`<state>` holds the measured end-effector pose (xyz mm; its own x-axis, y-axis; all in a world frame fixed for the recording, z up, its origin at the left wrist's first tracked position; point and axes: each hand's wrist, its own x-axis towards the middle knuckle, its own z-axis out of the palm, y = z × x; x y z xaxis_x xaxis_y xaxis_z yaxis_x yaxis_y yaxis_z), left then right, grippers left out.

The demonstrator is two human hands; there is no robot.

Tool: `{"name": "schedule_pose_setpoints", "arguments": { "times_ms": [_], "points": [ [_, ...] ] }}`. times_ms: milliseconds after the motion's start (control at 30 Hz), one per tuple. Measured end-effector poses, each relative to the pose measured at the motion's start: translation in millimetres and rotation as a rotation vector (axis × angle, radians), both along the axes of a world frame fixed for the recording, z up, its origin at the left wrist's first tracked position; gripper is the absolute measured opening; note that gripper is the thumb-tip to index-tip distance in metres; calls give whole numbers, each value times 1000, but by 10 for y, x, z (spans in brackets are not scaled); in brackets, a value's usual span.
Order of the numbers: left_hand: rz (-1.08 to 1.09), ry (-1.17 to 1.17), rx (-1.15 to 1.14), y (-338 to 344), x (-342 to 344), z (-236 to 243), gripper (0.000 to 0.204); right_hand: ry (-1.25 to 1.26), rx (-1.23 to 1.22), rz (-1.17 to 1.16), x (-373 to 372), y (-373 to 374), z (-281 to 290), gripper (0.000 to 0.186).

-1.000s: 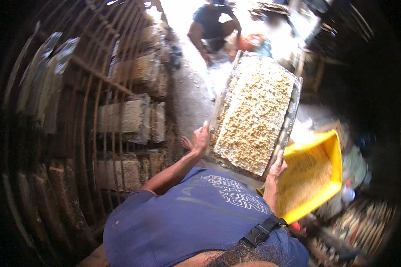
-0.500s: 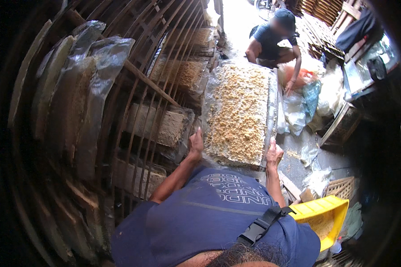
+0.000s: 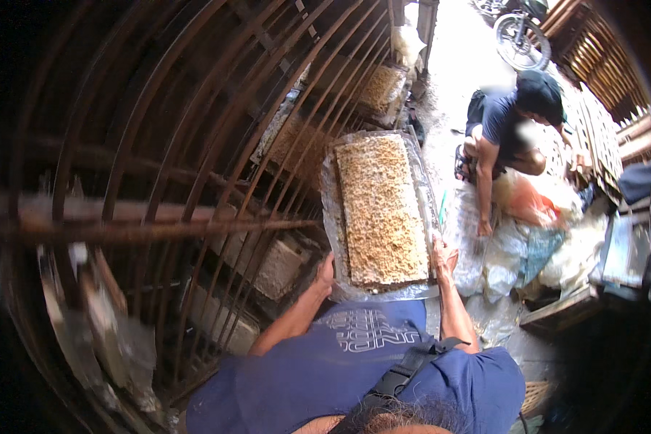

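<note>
We observe one long rectangular tray (image 3: 381,210) covered with a pale, crumbly granular layer and lined with clear plastic film (image 3: 330,189) that hangs over its edges. It is held out in front of the chest, at about 12 o'clock from the wearer, its long axis running away from the body.

The left hand (image 3: 325,273) grips the near left corner of the tray, at 7 o'clock of it. Its fingers are wrapped about the edge; how they lie underneath we cannot tell. The right hand (image 3: 443,254) presses against the near right edge, at 4 o'clock of the tray, with the fingers (image 3: 437,243) held close together and laid flat along the rim.

At 9 to 11 o'clock of the tray stands a tall rack of rusty metal bars (image 3: 195,166). Similar filled trays (image 3: 377,88) rest on its levels, the nearest just beside the held tray's left side.

At 2 o'clock a second person (image 3: 510,126) in a dark shirt and cap crouches on the floor, one hand reaching down toward a spread of plastic sheeting (image 3: 513,249), well apart from the tray. An orange bag (image 3: 539,204) lies just beside that person. A motorcycle wheel (image 3: 522,40) shows at 1 o'clock, far off. Slatted wooden frames (image 3: 600,108) lean at 2 to 3 o'clock.
</note>
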<state>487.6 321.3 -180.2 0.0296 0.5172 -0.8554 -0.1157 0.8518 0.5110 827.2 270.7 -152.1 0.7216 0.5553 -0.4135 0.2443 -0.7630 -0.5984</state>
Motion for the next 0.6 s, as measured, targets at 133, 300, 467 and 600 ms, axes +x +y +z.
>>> {"name": "schedule_pose_setpoints", "arguments": {
  "times_ms": [133,300,467,600],
  "points": [
    [86,26,-93,652,343,-230,63,86,-85,77,622,1271,20,52],
    [289,-1,-194,1338,1111,123,64,65,-170,275,1219,2364,-222,57],
    [392,-2,-210,2205,1364,-193,60,40,-47,381,1331,3566,-675,64],
    [470,76,-134,2718,1265,-847,61,32,31,507,1274,4519,-960,66]
  ]
}}
